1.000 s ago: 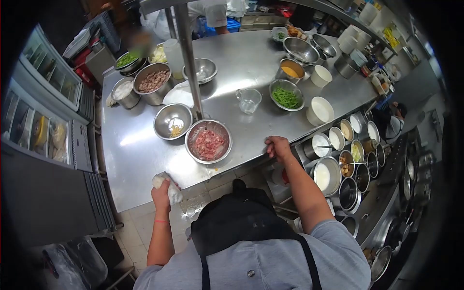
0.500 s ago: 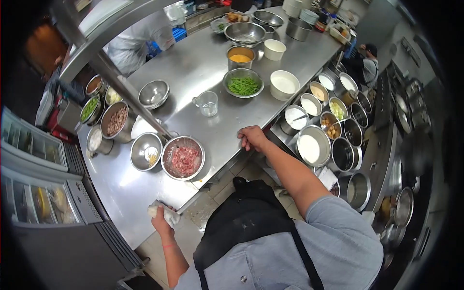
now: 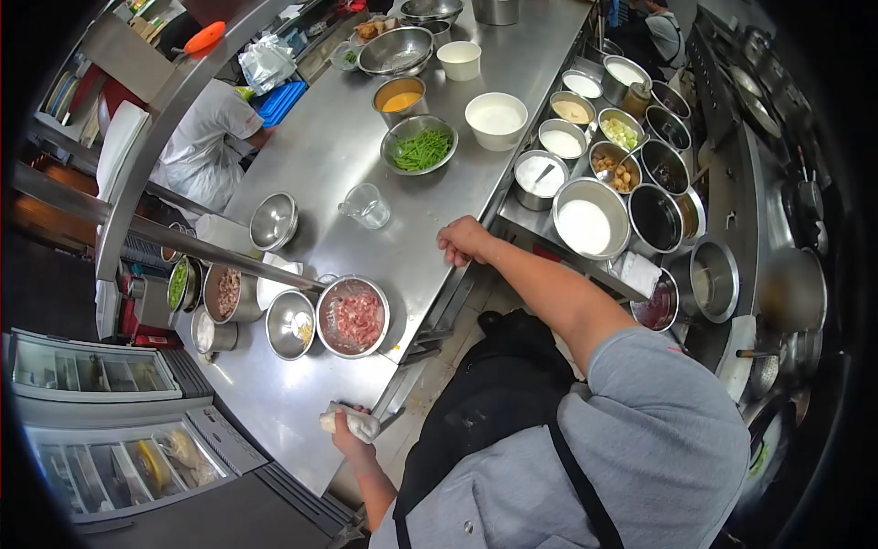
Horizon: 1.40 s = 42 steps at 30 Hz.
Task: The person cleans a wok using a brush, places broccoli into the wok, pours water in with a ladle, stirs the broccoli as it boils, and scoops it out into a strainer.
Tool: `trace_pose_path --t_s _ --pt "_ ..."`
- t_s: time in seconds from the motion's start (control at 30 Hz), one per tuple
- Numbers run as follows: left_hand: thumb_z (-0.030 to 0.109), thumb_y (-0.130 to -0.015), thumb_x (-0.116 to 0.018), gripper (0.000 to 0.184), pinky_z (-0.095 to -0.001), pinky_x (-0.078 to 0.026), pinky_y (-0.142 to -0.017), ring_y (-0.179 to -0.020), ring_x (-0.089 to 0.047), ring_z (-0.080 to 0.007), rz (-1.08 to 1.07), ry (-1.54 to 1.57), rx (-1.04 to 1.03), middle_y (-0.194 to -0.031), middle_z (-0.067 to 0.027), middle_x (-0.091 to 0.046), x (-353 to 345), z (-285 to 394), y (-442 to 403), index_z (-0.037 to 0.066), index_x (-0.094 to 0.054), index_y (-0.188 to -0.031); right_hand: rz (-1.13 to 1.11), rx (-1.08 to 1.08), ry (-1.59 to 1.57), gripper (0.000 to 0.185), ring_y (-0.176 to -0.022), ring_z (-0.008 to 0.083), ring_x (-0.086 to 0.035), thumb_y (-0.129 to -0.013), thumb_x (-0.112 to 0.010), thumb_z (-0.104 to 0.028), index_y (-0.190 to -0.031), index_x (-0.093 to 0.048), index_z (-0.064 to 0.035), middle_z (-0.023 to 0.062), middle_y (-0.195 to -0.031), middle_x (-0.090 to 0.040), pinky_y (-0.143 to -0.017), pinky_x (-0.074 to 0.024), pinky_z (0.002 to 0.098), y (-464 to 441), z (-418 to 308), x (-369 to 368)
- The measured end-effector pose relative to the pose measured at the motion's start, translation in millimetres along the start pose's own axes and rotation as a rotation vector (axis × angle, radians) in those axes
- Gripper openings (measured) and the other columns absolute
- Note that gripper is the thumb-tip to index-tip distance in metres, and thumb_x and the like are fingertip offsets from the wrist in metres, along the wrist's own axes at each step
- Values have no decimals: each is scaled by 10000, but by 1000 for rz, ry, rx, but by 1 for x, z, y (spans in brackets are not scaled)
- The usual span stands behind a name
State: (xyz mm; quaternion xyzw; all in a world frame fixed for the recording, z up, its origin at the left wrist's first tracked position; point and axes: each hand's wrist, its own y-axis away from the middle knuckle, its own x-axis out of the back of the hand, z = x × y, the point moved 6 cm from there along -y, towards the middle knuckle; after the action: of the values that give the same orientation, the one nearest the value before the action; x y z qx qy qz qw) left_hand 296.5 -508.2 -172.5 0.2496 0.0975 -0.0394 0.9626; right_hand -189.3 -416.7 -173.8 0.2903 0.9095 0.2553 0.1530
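Observation:
My left hand (image 3: 347, 440) is closed around a white cloth (image 3: 361, 424) at the near corner of the steel table (image 3: 274, 403). My right hand (image 3: 463, 240) rests on the table's edge, its fingers curled in and nothing seen in them. Between the two hands stands a steel bowl of raw sliced meat (image 3: 357, 317). Beside it is a smaller steel bowl (image 3: 291, 324) with white and yellowish seasoning in it. Farther up the table are a clear measuring jug (image 3: 367, 207) and a steel bowl of cut green vegetables (image 3: 422, 149).
Several seasoning pots, including a large pot of white liquid (image 3: 585, 226), line the counter to the right. A steel rail (image 3: 210, 249) crosses above the table at left. Open-topped chilled drawers (image 3: 128, 471) stand at lower left. A co-worker in white (image 3: 206, 142) is across the table.
The view has turned, so the table appears shifted and tilted. My left hand, still holding the cloth, shows farther right and lower. My right hand stays at the table edge.

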Motion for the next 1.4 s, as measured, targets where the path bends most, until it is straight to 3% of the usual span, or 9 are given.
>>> trace_pose_path --t_s 0.03,0.07,0.17,0.23,0.3,0.4,0.57,0.97,1.4 --pt "221 -880 -566 331 -404 -529 -696 -729 -603 -267 -6 1 11 -837 -154 -586 1 0 1 -22 -473 -1085 -7 2 -8 198 -419 221 -577 -801 -566 -147 -844 -589 45 146 -526 -576 -408 -466 367 -5 -3 -4" --pt "224 -881 -564 330 -405 -528 -695 -729 -604 -269 -17 5 17 -837 -155 -587 -2 1 -1 -22 -473 -1083 28 206 415 246 -530 263 -611 -791 -594 -170 -913 -588 44 177 -600 -602 -529 -495 387 -14 -23 -12" --pt "232 -887 -553 335 -402 -527 -696 -730 -604 -272 -2 -19 23 -835 -153 -588 -2 2 -2 -20 -466 -1090 370 589 543 612 -991 383 -587 -721 -722 -261 -1215 -490 16 298 -1052 -591 -896 -462 392 10 -84 -53" --pt "235 -890 -549 350 -401 -527 -695 -724 -603 -274 -18 27 25 -827 -150 -587 -1 -1 -5 -14 -454 -1115 409 860 598 834 -1151 391 -476 -645 -776 -238 -1325 -354 -4 295 -1255 -453 -937 -424 436 -2 -104 -82" --pt "262 -892 -549 361 -392 -520 -712 -745 -592 -267 -38 -15 44 -838 -134 -578 1 -1 -4 -1 -451 -1118 526 823 687 913 -1196 421 -412 -608 -805 -233 -1341 -312 0 294 -1320 -362 -991 -385 434 -12 -112 -100" --pt "367 -900 -527 372 -361 -493 -748 -789 -561 -240 -58 -72 86 -871 -93 -557 -7 3 -1 41 -469 -1070 649 853 632 859 -1137 426 -451 -616 -787 -198 -1312 -333 20 265 -1229 -435 -989 -397 435 -31 -122 -108" --pt "392 -909 -508 337 -339 -482 -717 -792 -548 -199 -135 -55 170 -882 -65 -548 -4 2 -4 75 -500 -1024 424 744 572 748 -1098 390 -486 -590 -741 -144 -1234 -400 27 239 -1157 -490 -945 -428 426 -31 -103 -110" --pt "381 -921 -496 325 -330 -463 -774 -821 -547 -193 -115 -65 165 -875 -62 -560 -3 3 -4 67 -508 -1006 218 632 699 732 -1086 367 -516 -595 -745 -167 -1229 -415 -9 189 -1163 -505 -917 -443 411 191 66 -19" --pt "410 -890 -536 369 -313 -497 -700 -736 -565 -179 -47 -128 244 -820 -60 -561 -14 10 2 62 -494 -1007 336 486 842 764 -1135 321 -508 -577 -758 -158 -1257 -442 -6 164 -1209 -513 -962 -421 410 -50 168 10"
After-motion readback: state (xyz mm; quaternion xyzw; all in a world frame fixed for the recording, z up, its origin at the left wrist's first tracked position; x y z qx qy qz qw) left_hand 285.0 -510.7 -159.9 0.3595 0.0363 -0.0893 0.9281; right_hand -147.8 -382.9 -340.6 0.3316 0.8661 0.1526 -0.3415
